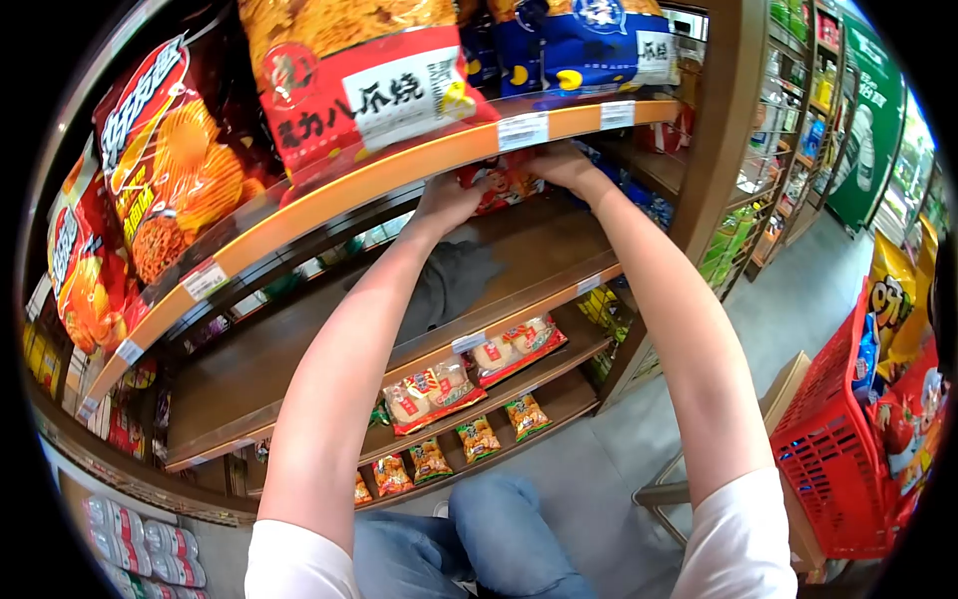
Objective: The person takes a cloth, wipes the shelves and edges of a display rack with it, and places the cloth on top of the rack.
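Both arms reach into the middle shelf [554,235], just under the orange-edged shelf above. My left hand [451,202] grips the left side of a red snack bag [511,188], its thumb against the wrapper. On the bag's other side, my right hand [564,168] holds the right end, with its fingertips partly hidden. The upper part of the bag disappears behind the orange shelf edge [399,165]. A crumpled dark grey cloth [449,285] lies on the brown shelf board, below and beside my left hand.
Large red chip bags [170,150] and blue bags [604,45] fill the upper shelf. Lower down are rice cracker packs [434,394] and small snack bags [479,437]. A red basket [823,459] full of snacks stands at right. Bottled-water packs [140,539] sit on the floor at lower left.
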`<state>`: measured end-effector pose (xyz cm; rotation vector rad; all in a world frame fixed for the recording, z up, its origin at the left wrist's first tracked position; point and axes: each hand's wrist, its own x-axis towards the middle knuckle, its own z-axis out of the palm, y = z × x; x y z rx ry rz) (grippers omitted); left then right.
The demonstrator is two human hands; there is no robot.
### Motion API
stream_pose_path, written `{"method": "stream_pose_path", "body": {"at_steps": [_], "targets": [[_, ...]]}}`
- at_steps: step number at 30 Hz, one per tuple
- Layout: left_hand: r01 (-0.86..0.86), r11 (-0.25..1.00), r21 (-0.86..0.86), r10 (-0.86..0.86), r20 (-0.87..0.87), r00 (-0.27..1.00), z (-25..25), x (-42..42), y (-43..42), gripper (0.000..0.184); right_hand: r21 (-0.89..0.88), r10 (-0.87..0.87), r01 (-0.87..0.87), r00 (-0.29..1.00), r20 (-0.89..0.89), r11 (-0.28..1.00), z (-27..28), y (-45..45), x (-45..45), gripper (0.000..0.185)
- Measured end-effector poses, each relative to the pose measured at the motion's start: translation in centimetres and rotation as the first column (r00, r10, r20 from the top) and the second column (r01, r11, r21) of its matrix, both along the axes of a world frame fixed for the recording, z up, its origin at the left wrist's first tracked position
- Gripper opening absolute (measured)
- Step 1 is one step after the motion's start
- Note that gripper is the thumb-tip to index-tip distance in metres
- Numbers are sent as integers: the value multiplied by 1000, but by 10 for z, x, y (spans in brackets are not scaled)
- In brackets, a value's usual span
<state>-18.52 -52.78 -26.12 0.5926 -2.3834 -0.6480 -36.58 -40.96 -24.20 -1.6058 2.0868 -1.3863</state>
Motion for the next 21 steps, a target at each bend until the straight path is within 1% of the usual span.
{"method": "stream_pose_path", "body": {"at_steps": [1,2,3,4,5,6,7,8,9,10,11,12,13,15,16,18,19,20,21], "targets": [[56,996,75,-50,-89,995,-3,1,2,73,-34,-32,31,999,-29,999,-10,-8,-9,85],[114,983,146,-87,-177,980,-6,2,5,72,-36,-36,35,999,-27,999,-17,-14,-21,85],[133,972,195,-91,-211,973,-5,4,10,76,-47,-42,40,998,-45,998,-23,-19,-27,90],[129,972,197,-88,-202,975,-2,8,14,76,-57,-47,44,997,-59,997,-17,-11,-14,96],[130,967,218,-89,-189,978,3,11,17,79,-80,-118,114,992,-44,990,-19,6,-1,89],[133,962,238,-92,-177,980,4,13,17,81,-81,-117,114,992,-35,990,-19,14,5,89],[154,956,251,-99,-217,971,3,17,21,78,-87,-32,33,999,16,996,-16,22,9,83],[154,956,250,-100,-217,971,1,18,21,78,-97,55,-48,997,63,994,-12,27,12,77],[100,977,189,-51,-246,968,-1,18,22,74,-124,81,-69,992,96,990,-12,28,16,66],[42,991,129,-4,-279,960,-1,19,22,70,-127,84,-71,992,93,989,-9,30,17,66],[-4,985,173,44,-227,973,-1,23,21,65,-83,57,-51,996,73,995,-5,32,18,68],[-5,985,170,44,-228,973,5,28,26,65,-39,30,-28,998,54,999,0,37,22,70],[-18,985,172,54,-208,977,12,34,31,65,-41,29,-27,998,53,999,4,42,27,70],[-26,938,346,81,-147,986,26,47,49,72,15,-66,66,998,8,998,7,49,38,70],[-21,938,345,77,-149,986,26,49,51,72,14,-70,70,998,6,997,8,49,42,70],[-99,897,431,177,-144,974,27,52,54,74,-45,-178,178,984,3,983,9,48,53,75],[-94,897,433,158,-114,981,27,56,59,77,44,-231,228,971,60,973,18,53,62,79],[-89,897,433,155,-119,981,28,60,62,77,101,-248,241,967,65,965,27,57,70,79],[-70,865,496,163,-148,975,32,67,70,76,84,-266,261,962,56,962,31,58,77,79]]}}
